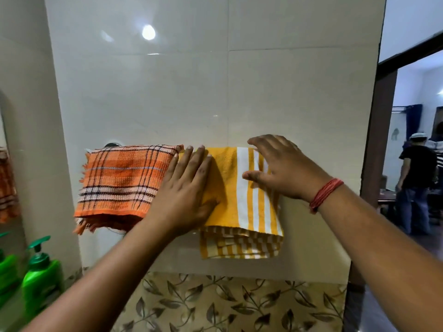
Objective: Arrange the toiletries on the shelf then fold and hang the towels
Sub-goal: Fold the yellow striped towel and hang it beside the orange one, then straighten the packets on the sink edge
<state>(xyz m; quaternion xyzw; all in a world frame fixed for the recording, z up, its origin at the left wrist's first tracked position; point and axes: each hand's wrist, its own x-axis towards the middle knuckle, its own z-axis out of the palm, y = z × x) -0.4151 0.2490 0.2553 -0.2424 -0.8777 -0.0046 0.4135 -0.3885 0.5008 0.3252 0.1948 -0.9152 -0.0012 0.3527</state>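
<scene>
Both hands flat, left hand (185,188) and right hand (279,166) fingers spread on yellow towel (236,188).

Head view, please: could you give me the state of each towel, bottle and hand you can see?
orange checked towel: folded, hanging against the tiled wall.
yellow striped towel: folded, hanging beside it, both hands on it.
left hand: flat, fingers straight, pressing the yellow towel's left part.
right hand: fingers spread and relaxed, resting on the stripes.
green pump bottle: upright, pump on, lower left.

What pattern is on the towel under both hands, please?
Yellow towel with white stripes, head view.
</scene>
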